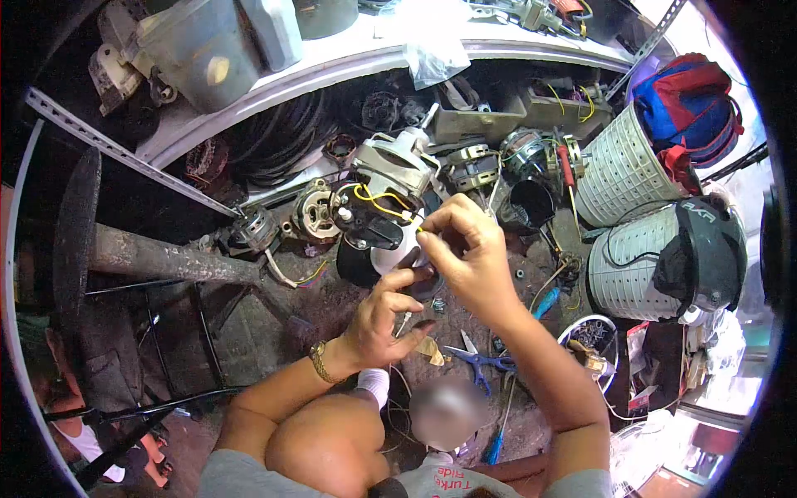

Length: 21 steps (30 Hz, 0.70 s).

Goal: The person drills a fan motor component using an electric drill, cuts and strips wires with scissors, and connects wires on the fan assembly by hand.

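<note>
A fan motor [394, 170] in a pale casing stands on the floor before me, joined to a dark base with a white rounded part [397, 253]. Yellow wires [374, 196] loop out of it toward a small white connector [407, 215]. My right hand [471, 256] pinches the end of a yellow wire between thumb and forefinger, just right of the motor. Lower and to the left, my left hand [386, 317], with a gold watch [322, 363] on the wrist, has its fingers apart beside the white part. Whether its fingertips touch that part is hard to tell.
Blue-handled scissors [481, 360] and a blue screwdriver [496, 446] lie near my legs. Several other motors [315, 209] line the shelf's foot. White baskets [618, 170], a backpack [685, 108] and a small bucket [591, 324] stand right. A metal post [174, 256] and another person [83, 436] are left.
</note>
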{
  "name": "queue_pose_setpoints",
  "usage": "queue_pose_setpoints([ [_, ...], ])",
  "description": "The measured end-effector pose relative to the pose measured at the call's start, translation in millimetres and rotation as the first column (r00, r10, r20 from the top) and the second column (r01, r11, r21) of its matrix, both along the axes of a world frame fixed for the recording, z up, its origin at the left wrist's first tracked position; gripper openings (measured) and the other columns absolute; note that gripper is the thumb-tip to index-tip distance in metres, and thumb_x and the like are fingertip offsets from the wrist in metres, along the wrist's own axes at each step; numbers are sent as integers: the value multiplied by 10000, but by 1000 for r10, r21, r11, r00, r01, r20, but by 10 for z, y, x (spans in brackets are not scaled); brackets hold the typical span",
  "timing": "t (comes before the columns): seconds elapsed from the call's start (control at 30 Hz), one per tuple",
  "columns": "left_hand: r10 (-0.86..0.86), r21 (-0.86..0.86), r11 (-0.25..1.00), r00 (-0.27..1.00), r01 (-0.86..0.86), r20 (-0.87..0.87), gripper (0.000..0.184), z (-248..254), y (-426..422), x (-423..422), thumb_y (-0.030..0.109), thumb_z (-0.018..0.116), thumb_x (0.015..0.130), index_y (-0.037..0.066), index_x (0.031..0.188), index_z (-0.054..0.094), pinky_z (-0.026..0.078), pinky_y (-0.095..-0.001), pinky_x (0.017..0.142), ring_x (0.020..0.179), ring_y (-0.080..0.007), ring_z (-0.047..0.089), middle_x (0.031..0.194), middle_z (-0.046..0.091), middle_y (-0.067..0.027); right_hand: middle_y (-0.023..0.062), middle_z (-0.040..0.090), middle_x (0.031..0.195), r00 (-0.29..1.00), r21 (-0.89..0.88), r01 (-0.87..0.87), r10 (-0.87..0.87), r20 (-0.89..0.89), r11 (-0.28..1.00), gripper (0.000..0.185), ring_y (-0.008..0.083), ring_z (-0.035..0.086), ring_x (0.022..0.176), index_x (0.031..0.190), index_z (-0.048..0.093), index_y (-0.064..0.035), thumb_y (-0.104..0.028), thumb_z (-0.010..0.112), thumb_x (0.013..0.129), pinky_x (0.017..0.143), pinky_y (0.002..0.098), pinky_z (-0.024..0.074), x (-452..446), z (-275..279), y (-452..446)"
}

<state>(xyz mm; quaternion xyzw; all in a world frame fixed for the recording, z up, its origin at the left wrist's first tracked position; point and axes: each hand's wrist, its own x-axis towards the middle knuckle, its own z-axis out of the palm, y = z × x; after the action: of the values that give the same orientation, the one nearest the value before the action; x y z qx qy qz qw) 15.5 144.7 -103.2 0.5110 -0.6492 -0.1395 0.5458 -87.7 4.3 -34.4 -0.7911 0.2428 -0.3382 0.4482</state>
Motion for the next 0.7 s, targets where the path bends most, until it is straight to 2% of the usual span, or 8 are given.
queue_pose_setpoints([
  [0.03,-1,5,1000,1000,1,1,448,-29,12,26,83,778,699,53,1030,477,438,-427,940,1156,-388,506,1216,497,-229,43,529,784,1000,-35,15,-14,27,999,85,115,491,639,813,616,-19,-38,680,759,556,245,380,9,-39,42],
  [0.2,41,53,997,976,-54,215,297,-21,108,207,116,746,709,69,934,559,389,-473,1012,1146,-403,534,1202,572,-199,57,564,812,999,-125,20,-14,48,992,126,121,515,667,884,658,-30,-52,683,762,553,252,391,-7,-74,51],
  [0.33,229,-226,955,961,-191,154,338,-110,135,510,60,624,716,73,1019,475,369,-430,1004,1118,-336,539,1192,569,-182,86,615,848,990,19,121,-122,71,992,170,161,575,707,962,635,-13,-67,640,801,627,287,455,-38,-122,-73],
  [0.4,331,-117,923,910,-367,-250,600,-33,-24,617,87,570,741,-8,1286,337,295,-452,1072,1275,-315,372,1363,363,-184,40,612,959,982,263,89,-128,135,961,236,112,559,820,1092,592,-20,-86,572,866,744,245,441,-22,-174,-137],
  [0.5,156,207,975,907,-79,-392,751,55,-185,955,6,566,756,-22,1414,205,241,-396,1114,1338,-260,315,1419,325,-160,35,608,1029,983,404,66,-130,133,913,279,110,570,874,1155,564,-32,-136,548,897,775,252,438,-15,-276,-192],
  [0.6,159,376,926,924,-17,-349,599,-162,-171,987,-24,565,806,-18,1364,345,296,-321,1072,1270,-219,413,1346,453,-135,38,612,1056,970,468,72,-172,173,881,283,95,580,880,1154,569,-36,-172,539,908,723,243,442,-112,-374,-144],
  [0.67,222,589,800,968,-113,-116,370,-487,-54,1053,48,579,873,-3,1230,496,393,-314,964,1140,-213,521,1144,601,-101,38,611,1057,953,503,159,-265,146,850,273,90,585,847,1139,578,-44,-178,541,905,665,227,441,-267,-608,-93],
  [0.7,213,498,867,927,-34,-308,209,-329,-112,853,145,554,935,20,1102,567,447,-295,824,888,-161,585,928,647,-49,37,617,1022,938,580,207,-328,110,788,262,86,580,798,1122,587,-45,-179,533,903,643,214,441,-336,-735,12],
])
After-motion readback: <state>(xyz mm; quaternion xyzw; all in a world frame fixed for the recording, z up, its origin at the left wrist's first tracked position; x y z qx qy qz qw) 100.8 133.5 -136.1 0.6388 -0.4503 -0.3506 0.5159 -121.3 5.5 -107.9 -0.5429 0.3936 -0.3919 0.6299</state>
